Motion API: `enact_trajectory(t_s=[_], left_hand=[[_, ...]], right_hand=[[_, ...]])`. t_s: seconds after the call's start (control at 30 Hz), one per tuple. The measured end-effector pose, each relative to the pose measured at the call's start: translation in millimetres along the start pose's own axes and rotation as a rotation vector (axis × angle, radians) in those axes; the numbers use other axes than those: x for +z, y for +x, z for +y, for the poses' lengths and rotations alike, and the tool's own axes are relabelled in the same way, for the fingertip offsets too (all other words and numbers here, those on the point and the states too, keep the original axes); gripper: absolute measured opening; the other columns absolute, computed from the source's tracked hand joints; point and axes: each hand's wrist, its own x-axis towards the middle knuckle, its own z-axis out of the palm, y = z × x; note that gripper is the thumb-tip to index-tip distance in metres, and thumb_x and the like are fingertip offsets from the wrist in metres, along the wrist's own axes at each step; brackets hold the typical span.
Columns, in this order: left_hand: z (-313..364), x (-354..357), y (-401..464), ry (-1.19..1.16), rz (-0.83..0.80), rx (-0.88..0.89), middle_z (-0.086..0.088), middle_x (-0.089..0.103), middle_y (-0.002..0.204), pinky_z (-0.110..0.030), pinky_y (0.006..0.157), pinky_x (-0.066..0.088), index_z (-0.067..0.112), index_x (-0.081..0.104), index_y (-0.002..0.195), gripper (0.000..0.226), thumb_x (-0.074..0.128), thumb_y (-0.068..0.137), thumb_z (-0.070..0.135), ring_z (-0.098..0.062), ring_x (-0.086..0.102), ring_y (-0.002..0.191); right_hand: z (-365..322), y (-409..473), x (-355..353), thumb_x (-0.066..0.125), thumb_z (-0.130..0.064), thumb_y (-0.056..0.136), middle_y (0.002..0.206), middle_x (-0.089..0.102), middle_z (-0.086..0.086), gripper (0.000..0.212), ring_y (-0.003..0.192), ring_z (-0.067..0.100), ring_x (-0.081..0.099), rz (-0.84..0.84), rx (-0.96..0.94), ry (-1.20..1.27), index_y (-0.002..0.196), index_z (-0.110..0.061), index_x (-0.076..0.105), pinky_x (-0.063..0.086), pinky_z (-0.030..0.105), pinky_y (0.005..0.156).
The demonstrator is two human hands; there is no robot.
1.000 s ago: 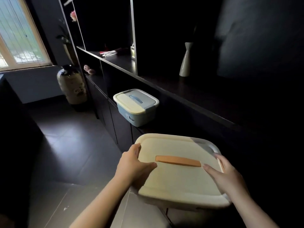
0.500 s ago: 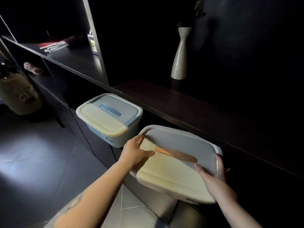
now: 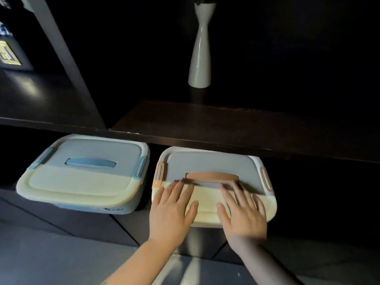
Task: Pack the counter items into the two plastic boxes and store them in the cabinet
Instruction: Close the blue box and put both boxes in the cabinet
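Note:
Two lidded plastic boxes stand side by side in the dark cabinet's open slot, under a shelf board. The box with blue latches and handle (image 3: 82,177) is on the left. The box with orange latches and handle (image 3: 211,165) is on the right, its front half sticking out past the cabinet edge. My left hand (image 3: 171,210) and my right hand (image 3: 242,212) lie flat on its lid, fingers straight and spread, fingertips near the orange handle (image 3: 211,176).
A tall white vase (image 3: 200,50) stands on the dark shelf (image 3: 226,122) just above the boxes. A vertical divider (image 3: 67,64) rises at the left, with a small framed item (image 3: 9,56) beyond it. Grey floor tiles (image 3: 41,260) lie below.
The orange-handled box went from being carried in both hands to resting in the slot beside the blue one. Both hands left its sides and now lie flat on the lid.

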Motion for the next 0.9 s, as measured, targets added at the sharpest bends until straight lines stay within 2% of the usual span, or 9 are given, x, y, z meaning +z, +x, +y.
enact_trajectory(t_s=[0.1,0.23,0.4,0.53,0.6,0.7,0.77,0.8,0.9], left_hand=[[-6.9,-1.6,9.8,0.007,-0.035,0.051,-0.002,0.064,0.122,-0.042,0.097,0.043,0.021,0.066,0.114,0.039,0.041,0.092,0.043,-0.024,0.055,0.119],[-12.2,0.7,16.7,0.002,-0.091,0.061,-0.001,0.061,0.126,-0.037,0.098,0.038,0.021,0.065,0.112,0.038,0.04,0.093,0.042,-0.022,0.052,0.121],[-8.3,-6.9,14.5,-0.003,-0.204,0.056,-0.001,0.048,0.142,-0.038,0.108,0.028,0.021,0.053,0.132,0.047,0.029,0.097,0.041,-0.02,0.038,0.135],[-28.3,-18.1,-21.4,-0.175,-0.213,-0.032,0.001,0.026,0.155,-0.036,0.118,0.012,0.022,0.033,0.146,0.046,0.03,0.101,0.033,-0.016,0.014,0.145],[-52.0,-28.5,-60.2,-0.272,-0.199,-0.108,0.001,0.023,0.156,-0.03,0.117,0.015,0.024,0.03,0.147,0.049,0.039,0.099,0.028,-0.014,0.016,0.145],[-99.0,-37.4,-120.8,-0.389,-0.228,-0.427,0.005,0.027,0.154,-0.026,0.113,0.019,0.026,0.035,0.144,0.05,0.045,0.096,0.021,-0.012,0.025,0.141],[-130.8,-37.0,-147.8,-0.47,-0.282,-0.642,0.008,0.029,0.153,-0.026,0.111,0.022,0.027,0.036,0.143,0.049,0.043,0.096,0.015,-0.01,0.026,0.14],[-146.1,-34.7,-155.7,-0.481,-0.313,-0.695,0.007,0.031,0.152,-0.026,0.111,0.024,0.027,0.037,0.143,0.049,0.042,0.096,0.012,-0.011,0.028,0.139],[-189.5,-26.3,-164.3,-0.541,-0.403,-0.765,0.003,0.038,0.149,-0.03,0.112,0.03,0.023,0.038,0.142,0.051,0.04,0.095,0.005,-0.016,0.038,0.134]], right_hand=[[-4.1,1.0,-0.1,0.021,-0.052,0.092,0.153,0.036,-0.006,0.057,0.137,0.016,0.04,-0.064,0.026,-0.062,0.143,-0.038,0.042,0.023,0.037,0.111],[-6.0,4.2,1.2,0.032,-0.048,0.098,0.157,0.026,-0.008,0.05,0.145,0.011,0.021,-0.079,0.02,-0.076,0.147,-0.039,0.032,0.018,0.036,0.113],[-5.9,0.5,2.1,0.038,-0.042,0.097,0.156,0.029,-0.008,0.048,0.144,0.014,0.024,-0.044,0.056,-0.044,0.145,-0.037,0.037,0.019,0.04,0.112],[-27.3,-17.8,11.4,0.032,-0.036,0.096,0.148,0.044,0.001,0.048,0.139,0.023,0.034,0.12,0.108,0.113,0.138,-0.025,0.051,0.021,0.047,0.111],[-51.9,-39.9,20.3,0.034,-0.036,0.094,0.15,0.042,0.003,0.049,0.142,0.023,0.029,0.134,0.058,0.167,0.139,-0.023,0.049,0.015,0.048,0.115],[-100.6,-83.1,38.1,0.045,-0.029,0.089,0.151,0.039,0.0,0.048,0.143,0.019,0.026,0.088,-0.156,0.288,0.135,-0.024,0.053,0.018,0.043,0.115],[-132.0,-102.7,55.6,0.047,-0.026,0.087,0.148,0.043,-0.006,0.044,0.141,0.011,0.03,-0.03,-0.312,0.325,0.129,-0.027,0.059,0.014,0.036,0.117],[-147.0,-107.0,67.2,0.047,-0.025,0.09,0.149,0.04,-0.01,0.043,0.141,0.004,0.025,-0.139,-0.357,0.322,0.131,-0.029,0.058,0.007,0.031,0.119],[-187.1,-96.9,106.7,0.037,-0.025,0.099,0.158,0.019,-0.015,0.049,0.145,-0.001,0.004,-0.332,-0.346,0.268,0.147,-0.032,0.035,-0.012,0.022,0.116]])
